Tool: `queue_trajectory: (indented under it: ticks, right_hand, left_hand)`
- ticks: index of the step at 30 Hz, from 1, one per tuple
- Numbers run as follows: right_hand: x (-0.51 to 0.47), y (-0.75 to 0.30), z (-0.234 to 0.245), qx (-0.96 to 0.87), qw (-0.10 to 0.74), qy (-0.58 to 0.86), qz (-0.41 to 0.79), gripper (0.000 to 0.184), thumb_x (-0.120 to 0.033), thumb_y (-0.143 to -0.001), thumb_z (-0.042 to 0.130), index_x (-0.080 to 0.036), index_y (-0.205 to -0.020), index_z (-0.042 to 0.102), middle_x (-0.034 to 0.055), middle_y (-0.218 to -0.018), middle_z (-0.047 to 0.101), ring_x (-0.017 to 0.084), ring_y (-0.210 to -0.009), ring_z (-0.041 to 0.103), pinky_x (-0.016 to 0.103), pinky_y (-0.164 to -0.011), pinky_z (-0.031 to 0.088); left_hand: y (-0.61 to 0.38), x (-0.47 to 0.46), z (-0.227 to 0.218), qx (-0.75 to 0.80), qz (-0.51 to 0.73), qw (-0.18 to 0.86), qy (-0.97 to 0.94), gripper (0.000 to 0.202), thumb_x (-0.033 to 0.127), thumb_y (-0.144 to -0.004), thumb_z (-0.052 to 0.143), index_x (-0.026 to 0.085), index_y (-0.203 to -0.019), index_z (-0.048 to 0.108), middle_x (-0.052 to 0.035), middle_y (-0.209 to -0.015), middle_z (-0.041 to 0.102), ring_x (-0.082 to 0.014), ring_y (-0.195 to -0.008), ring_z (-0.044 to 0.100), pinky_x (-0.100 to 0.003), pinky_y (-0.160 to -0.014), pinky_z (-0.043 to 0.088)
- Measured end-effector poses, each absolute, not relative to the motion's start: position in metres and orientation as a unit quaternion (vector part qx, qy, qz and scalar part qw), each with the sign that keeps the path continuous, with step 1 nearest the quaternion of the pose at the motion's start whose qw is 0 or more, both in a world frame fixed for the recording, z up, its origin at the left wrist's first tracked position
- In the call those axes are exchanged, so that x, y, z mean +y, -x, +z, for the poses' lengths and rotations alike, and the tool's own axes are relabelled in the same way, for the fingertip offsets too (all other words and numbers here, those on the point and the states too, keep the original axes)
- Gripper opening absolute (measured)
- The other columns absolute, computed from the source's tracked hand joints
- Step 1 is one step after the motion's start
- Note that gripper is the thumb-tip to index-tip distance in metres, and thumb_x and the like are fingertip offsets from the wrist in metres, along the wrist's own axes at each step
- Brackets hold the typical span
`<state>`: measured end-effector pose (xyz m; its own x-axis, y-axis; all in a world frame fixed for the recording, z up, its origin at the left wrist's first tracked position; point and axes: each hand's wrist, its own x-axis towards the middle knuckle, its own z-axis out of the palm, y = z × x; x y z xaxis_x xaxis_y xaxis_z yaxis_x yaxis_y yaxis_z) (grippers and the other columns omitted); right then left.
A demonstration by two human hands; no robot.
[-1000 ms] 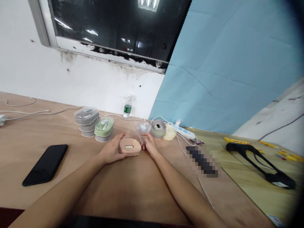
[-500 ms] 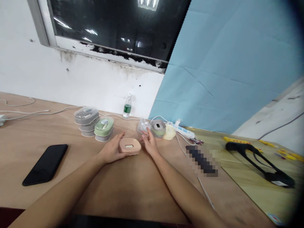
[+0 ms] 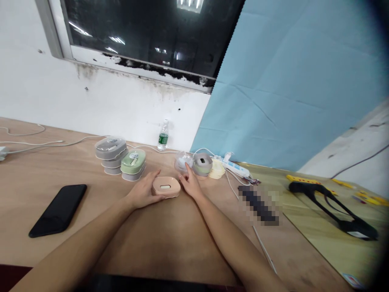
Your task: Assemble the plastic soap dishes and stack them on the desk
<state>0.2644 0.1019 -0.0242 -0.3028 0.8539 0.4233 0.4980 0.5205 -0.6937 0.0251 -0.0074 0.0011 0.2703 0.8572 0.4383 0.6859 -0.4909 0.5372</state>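
A pink rounded box (image 3: 165, 187) with a pale slot in its top rests on the table in front of me. My left hand (image 3: 144, 190) grips its left side, thumb along the near edge and fingers at the far edge. Just to the right of the box is my right hand (image 3: 191, 184), its thumb and index finger apart and nothing held. Its index fingertip reaches the front of the clear plastic lids (image 3: 183, 161); whether it touches them I cannot tell. Beside those lids stand stacked grey and green box parts (image 3: 202, 163) and cream-coloured pieces (image 3: 216, 168).
Stacked grey boxes (image 3: 111, 150) and a green box (image 3: 133, 162), all with clear lids, stand at back left. A phone (image 3: 58, 210) lies on the left. Behind are a water bottle (image 3: 163, 136) and a power strip (image 3: 237, 168); a black strap (image 3: 332, 207) lies right.
My right hand's raised, spread fingers have come lower and closer together beside the pink box. The clear lids look slightly shifted. My left hand and the pink box have stayed put.
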Motion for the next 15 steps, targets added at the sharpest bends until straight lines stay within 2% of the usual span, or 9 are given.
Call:
queue_trajectory:
  ticks: [4,9,15]
  right_hand:
    - [0.117,-0.263,-0.027,-0.766,0.405,0.455,0.206,0.070,-0.036,-0.084,0.054,-0.021,-0.146,0.027,-0.0011,-0.070,0.060,0.018,-0.065,0.055,0.034,-0.071,0.046]
    - [0.127,-0.265,-0.030,-0.755,0.409,0.482,0.177,0.058,-0.035,-0.082,0.054,-0.021,-0.136,0.041,0.0001,-0.071,0.060,0.020,-0.067,0.056,0.035,-0.070,0.046]
    - [0.124,-0.272,-0.031,-0.739,0.430,0.488,0.176,0.057,-0.034,-0.083,0.055,-0.019,-0.136,0.041,0.0007,-0.067,0.060,0.022,-0.064,0.057,0.036,-0.069,0.045]
  left_hand:
    - [-0.026,-0.007,0.001,0.497,0.349,0.120,-0.785,0.093,0.057,-0.072,0.066,0.021,-0.146,0.021,-0.0152,-0.139,0.044,-0.0318,-0.126,0.046,-0.046,-0.102,0.042]
    - [-0.027,-0.006,-0.001,0.502,0.344,0.126,-0.783,0.091,0.059,-0.073,0.065,0.021,-0.145,0.025,-0.0148,-0.138,0.045,-0.0314,-0.124,0.048,-0.045,-0.100,0.043]
    - [-0.025,-0.006,0.001,0.501,0.341,0.120,-0.787,0.090,0.058,-0.072,0.065,0.022,-0.145,0.026,-0.0143,-0.138,0.045,-0.0320,-0.125,0.047,-0.046,-0.100,0.042]
